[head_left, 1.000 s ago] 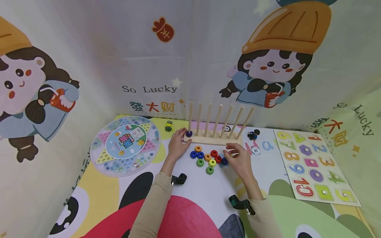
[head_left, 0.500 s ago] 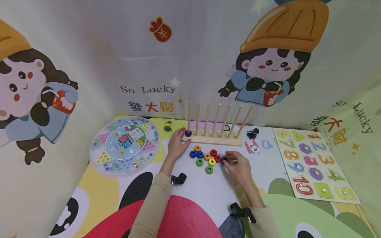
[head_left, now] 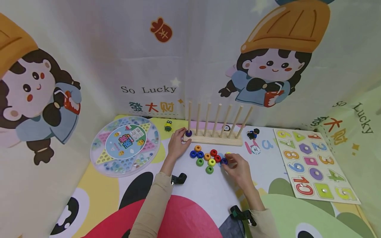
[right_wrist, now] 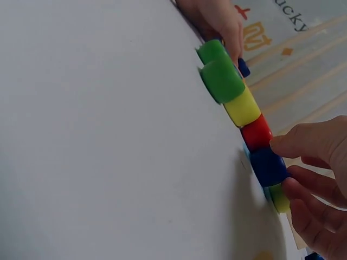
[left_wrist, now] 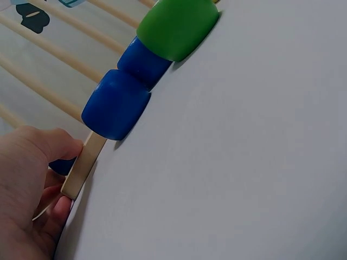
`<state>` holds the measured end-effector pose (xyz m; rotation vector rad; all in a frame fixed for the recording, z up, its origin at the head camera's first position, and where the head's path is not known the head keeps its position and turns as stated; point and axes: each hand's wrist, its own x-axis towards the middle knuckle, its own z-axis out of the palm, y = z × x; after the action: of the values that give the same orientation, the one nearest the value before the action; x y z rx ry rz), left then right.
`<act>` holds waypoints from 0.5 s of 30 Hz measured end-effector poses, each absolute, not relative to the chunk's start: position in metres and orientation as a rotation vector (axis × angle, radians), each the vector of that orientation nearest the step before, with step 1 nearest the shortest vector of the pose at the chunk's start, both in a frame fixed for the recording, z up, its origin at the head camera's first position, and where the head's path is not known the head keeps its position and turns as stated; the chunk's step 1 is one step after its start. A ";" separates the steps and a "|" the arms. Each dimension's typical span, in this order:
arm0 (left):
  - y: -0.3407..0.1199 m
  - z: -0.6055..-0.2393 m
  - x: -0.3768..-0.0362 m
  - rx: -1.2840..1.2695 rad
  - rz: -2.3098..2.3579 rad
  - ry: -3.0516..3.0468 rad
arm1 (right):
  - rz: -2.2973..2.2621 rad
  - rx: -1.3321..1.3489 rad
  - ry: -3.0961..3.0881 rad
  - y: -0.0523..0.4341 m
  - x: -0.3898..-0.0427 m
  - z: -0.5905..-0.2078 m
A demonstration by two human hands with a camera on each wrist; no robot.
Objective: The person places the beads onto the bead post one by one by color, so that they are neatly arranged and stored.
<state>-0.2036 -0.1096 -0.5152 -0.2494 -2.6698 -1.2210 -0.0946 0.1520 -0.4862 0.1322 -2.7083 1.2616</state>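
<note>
A wooden peg stand (head_left: 218,140) with several upright pegs stands at the back; a dark purple-blue bead (head_left: 189,133) sits low on its leftmost peg. My left hand (head_left: 178,145) grips the stand's left end, thumb on the front edge, as the left wrist view shows (left_wrist: 32,179). In front of the stand lie loose ring beads: orange, blue, green, yellow and red. My right hand (head_left: 239,168) pinches a dark blue bead (right_wrist: 268,167) between thumb and fingers at the right end of the group. That bead is beside a red bead (right_wrist: 257,133) and appears low, near the table.
Left of the stand lies a round marble game board (head_left: 125,145), with a small green toy (head_left: 168,126) behind it. A small dark figurine (head_left: 253,134) stands right of the stand. A number-and-shape puzzle board (head_left: 315,165) lies at far right. A printed curtain rises behind.
My right hand has come down and inward from just right of the beads, and its fingertips have closed on the dark blue bead. My left hand stays on the stand's end.
</note>
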 end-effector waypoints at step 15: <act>-0.110 -0.520 -0.206 -0.236 -1.194 -2.690 | 1.326 0.131 -2.660 0.150 -0.092 -0.491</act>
<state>-0.2061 -0.1102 -0.5196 -0.2363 -2.6900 -1.1936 -0.0916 0.1497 -0.4914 0.1313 -2.6603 1.3265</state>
